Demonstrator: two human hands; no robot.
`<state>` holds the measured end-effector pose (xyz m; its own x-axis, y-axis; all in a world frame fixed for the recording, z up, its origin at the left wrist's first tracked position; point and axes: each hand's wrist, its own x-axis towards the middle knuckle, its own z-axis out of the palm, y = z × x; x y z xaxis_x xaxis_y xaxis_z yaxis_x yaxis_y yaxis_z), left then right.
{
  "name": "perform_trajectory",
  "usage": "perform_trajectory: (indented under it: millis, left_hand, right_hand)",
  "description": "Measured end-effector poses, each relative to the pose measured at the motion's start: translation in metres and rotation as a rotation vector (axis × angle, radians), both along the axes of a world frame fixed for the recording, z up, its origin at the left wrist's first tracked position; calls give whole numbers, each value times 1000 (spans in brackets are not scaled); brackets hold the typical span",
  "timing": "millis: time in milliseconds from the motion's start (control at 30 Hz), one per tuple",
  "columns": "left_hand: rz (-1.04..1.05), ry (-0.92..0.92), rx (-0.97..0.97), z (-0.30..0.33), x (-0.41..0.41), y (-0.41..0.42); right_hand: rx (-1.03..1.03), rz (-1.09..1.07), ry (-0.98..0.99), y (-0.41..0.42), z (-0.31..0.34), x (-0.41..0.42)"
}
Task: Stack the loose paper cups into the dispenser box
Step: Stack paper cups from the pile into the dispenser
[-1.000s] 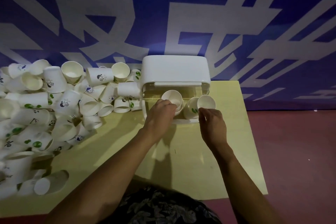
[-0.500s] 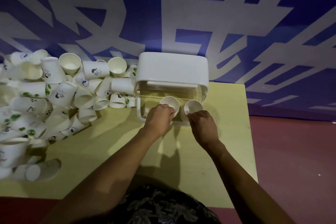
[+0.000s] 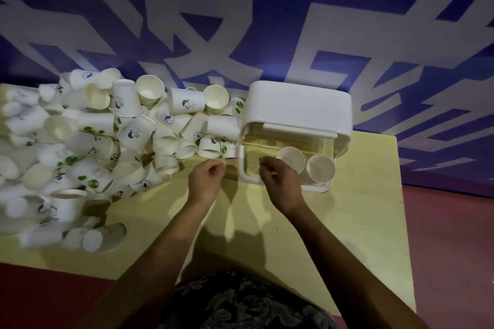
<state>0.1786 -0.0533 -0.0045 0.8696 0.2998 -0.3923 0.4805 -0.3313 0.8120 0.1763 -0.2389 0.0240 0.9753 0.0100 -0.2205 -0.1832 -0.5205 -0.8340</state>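
so both hands are loosely curled and holding nothing, and the left hand [image 3: 207, 177] sits way closer to the paper cup pile [image 3: 88, 147] than the right hand [image 3: 278, 181] by the dispenser box [image 3: 296, 109].

A pale yellow table [image 3: 347, 235] stands against a blue wall [image 3: 267, 8] with large white characters; dim light; dark red floor [image 3: 454, 248] right of the table.

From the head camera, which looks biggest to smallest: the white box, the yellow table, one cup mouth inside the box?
1. Yellow table
2. White dispenser box
3. Cup mouth; the neighbouring cup mouth looks alike.
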Motion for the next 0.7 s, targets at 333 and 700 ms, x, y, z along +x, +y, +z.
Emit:
perform_trajectory:
  millis: [333, 700]
  left_hand:
    - [503, 212, -481, 3, 39, 90]
    - [783, 484, -1079, -1, 84, 132]
  right_hand:
    - [353, -291, 352, 89, -15, 41]
    - [714, -608, 453, 130, -15, 64]
